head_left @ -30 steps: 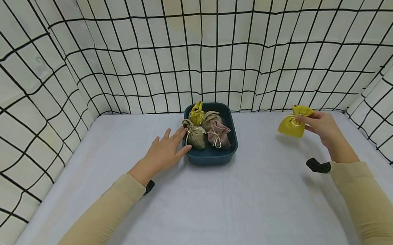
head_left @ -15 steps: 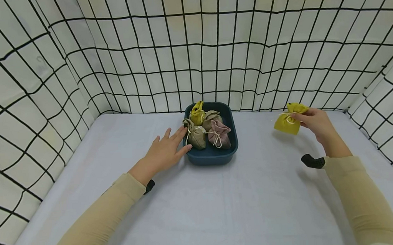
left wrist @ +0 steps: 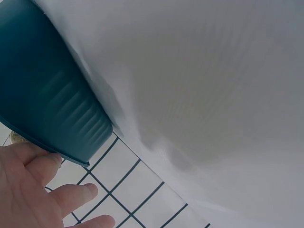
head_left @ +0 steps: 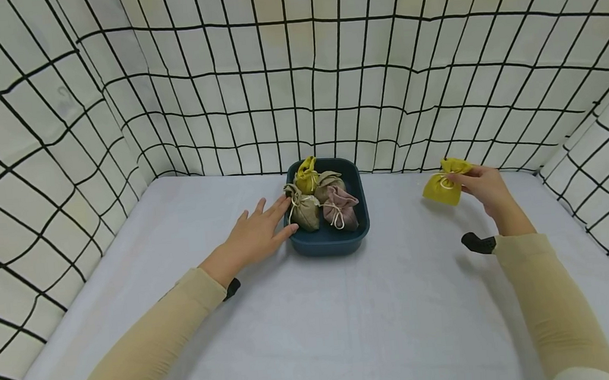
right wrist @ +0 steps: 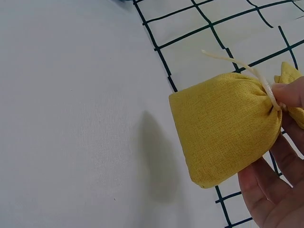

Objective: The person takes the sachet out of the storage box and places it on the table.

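Note:
My right hand (head_left: 487, 186) pinches a yellow drawstring pouch (head_left: 441, 189) by its gathered neck, at the far right of the table. In the right wrist view the pouch (right wrist: 225, 128) hangs clear of the cloth, its pale cord loose, its shadow below. On the left, my left hand (head_left: 254, 233) lies with spread fingers, fingertips at the rim of a dark blue bin (head_left: 327, 248). Inside that bin are a yellow pouch (head_left: 306, 180), a pinkish pouch (head_left: 340, 210) and two greyish-brown pouches, the nearer one (head_left: 304, 212) beside my left fingertips.
White cloth covers the table (head_left: 342, 330). Black grid lines mark the white walls (head_left: 318, 87) at the back and both sides. The bin stands close to the back wall. A black wrist mount (head_left: 479, 243) juts out below my right hand.
My right hand has moved slightly left and away from me with the yellow pouch. The left hand and the bin have stayed in place.

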`<act>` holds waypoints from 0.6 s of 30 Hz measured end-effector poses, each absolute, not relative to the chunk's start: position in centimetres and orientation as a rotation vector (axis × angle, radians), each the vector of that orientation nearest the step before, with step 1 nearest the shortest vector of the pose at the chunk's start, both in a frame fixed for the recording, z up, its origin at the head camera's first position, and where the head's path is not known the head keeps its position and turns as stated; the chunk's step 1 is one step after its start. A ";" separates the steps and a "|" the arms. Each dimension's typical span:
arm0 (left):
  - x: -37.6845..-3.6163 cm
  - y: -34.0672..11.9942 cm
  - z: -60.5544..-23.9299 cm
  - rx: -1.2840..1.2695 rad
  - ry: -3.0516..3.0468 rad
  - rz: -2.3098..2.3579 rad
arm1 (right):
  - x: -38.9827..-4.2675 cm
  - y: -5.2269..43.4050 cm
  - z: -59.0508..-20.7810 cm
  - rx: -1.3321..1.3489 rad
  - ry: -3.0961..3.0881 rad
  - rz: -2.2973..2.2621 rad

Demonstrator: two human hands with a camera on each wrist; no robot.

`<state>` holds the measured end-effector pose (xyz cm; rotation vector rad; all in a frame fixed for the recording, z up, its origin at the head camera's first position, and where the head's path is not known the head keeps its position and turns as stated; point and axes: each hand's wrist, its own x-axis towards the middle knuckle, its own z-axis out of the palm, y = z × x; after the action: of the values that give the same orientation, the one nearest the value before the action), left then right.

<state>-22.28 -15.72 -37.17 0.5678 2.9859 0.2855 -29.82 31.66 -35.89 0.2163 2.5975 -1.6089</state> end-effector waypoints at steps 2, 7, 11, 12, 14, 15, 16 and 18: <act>-22.3 -15.8 -37.2 0.568 2.987 0.287 | -30.0 31.7 -36.1 0.225 2.584 -1.625; -22.3 -15.7 -37.3 0.563 2.989 0.293 | -30.4 32.2 -36.4 0.290 2.564 -1.627; -22.3 -15.7 -37.3 0.559 2.984 0.299 | -30.7 32.5 -36.6 0.320 2.560 -1.617; -22.3 -15.7 -37.3 0.559 2.984 0.303 | -30.8 32.6 -36.7 0.322 2.558 -1.620; -22.4 -15.7 -37.3 0.559 2.985 0.302 | -31.0 32.7 -36.7 0.324 2.558 -1.624; -22.4 -15.7 -37.3 0.559 2.986 0.302 | -31.0 32.7 -36.7 0.327 2.559 -1.626; -22.4 -15.7 -37.3 0.559 2.986 0.303 | -31.1 32.7 -36.7 0.333 2.554 -1.634; -22.3 -15.7 -37.2 0.555 2.986 0.304 | -31.2 32.7 -36.8 0.341 2.548 -1.645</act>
<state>-22.30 -15.68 -37.25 0.5550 2.9856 0.3039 -31.24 32.67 -36.78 0.3411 2.5478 -1.6453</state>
